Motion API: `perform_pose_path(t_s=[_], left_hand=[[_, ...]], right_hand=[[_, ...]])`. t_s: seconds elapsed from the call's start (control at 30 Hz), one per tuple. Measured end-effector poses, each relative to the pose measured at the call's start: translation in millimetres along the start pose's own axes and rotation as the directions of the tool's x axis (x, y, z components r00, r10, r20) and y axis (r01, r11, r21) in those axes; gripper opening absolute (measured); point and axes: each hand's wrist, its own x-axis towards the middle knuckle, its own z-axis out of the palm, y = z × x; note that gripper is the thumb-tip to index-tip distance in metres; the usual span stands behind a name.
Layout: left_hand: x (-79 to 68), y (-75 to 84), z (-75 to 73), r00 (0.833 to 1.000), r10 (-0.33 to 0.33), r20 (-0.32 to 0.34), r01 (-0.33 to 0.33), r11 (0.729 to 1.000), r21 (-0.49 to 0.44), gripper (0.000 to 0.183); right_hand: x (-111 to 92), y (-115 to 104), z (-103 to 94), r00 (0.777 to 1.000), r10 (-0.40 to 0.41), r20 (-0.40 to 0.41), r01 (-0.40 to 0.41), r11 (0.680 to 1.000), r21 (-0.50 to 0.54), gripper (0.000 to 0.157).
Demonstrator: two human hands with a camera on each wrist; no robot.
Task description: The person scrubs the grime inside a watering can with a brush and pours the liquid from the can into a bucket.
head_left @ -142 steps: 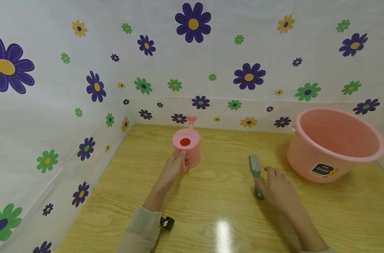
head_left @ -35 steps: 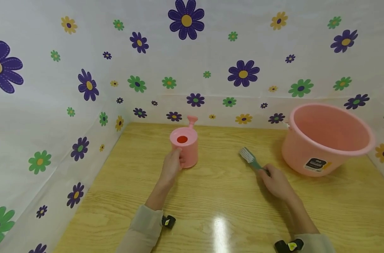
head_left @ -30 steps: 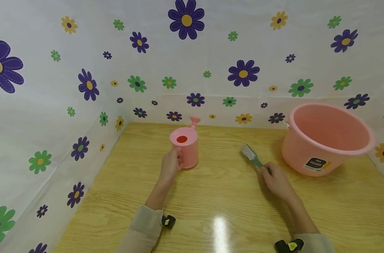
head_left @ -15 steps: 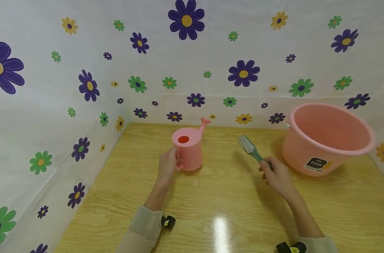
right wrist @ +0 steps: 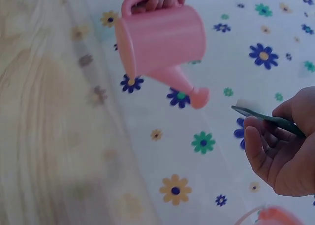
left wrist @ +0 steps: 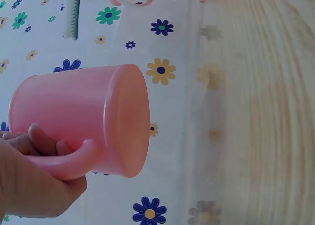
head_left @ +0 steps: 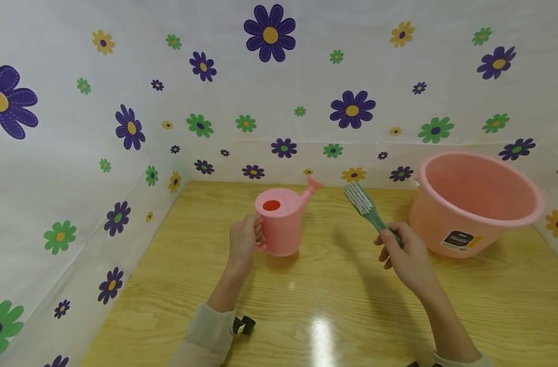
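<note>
My left hand [head_left: 243, 244] grips the handle of a pink watering can [head_left: 283, 232], which is raised off the table with its spout to the right and away from me. In the left wrist view, the underside of the watering can [left wrist: 129, 121] shows, and fingers curl round its handle. My right hand [head_left: 405, 260] holds a green brush [head_left: 373, 215] by the handle, white bristles facing up toward the head camera. The brush is in the air to the right of the can, apart from it. In the right wrist view, the brush [right wrist: 268, 118] is seen edge-on between thumb and fingers.
A large pink bucket [head_left: 467, 224] with a dark label stands at the right, close beyond my right hand. The wooden table [head_left: 205, 214] meets a white flower-printed sheet [head_left: 306, 76] at the back and left.
The right hand has taken hold of the brush and lifted it from the table. The left hand has raised the watering can, and its spout has swung to the right.
</note>
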Motion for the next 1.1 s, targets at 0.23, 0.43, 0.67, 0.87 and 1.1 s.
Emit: perform_pose_path(t_s=[0.23, 0.43, 0.67, 0.87, 1.1], left_hand=[[-5.7, 4.5, 1.0, 0.986, 0.076, 0.152, -0.077, 0.997, 0.001, 0.037], [-6.7, 8.4, 3.6, 0.949, 0.159, 0.272, -0.171, 0.985, 0.021, 0.039], [-9.0, 17.9, 8.8, 0.922, 0.166, 0.349, -0.177, 0.984, -0.003, 0.038], [-14.4, 19.5, 10.7, 0.886, 0.164, 0.434, -0.198, 0.980, 0.034, 0.038], [-23.7, 13.7, 21.9, 0.876, 0.195, 0.441, -0.281, 0.949, 0.139, 0.029]], right_hand=[[-9.8, -25.1, -4.4, 0.998, -0.054, 0.008, 0.053, 0.990, 0.127, 0.030], [-8.8, -38.7, -5.5, 0.996, -0.087, 0.017, 0.083, 0.982, 0.169, 0.025], [-3.5, -46.0, -5.9, 0.997, -0.066, 0.043, 0.050, 0.951, 0.305, 0.030], [-7.8, -46.1, -11.8, 0.994, -0.083, 0.075, 0.046, 0.916, 0.399, 0.029], [-8.0, -42.1, -16.0, 0.982, -0.140, 0.124, 0.088, 0.930, 0.356, 0.029]])
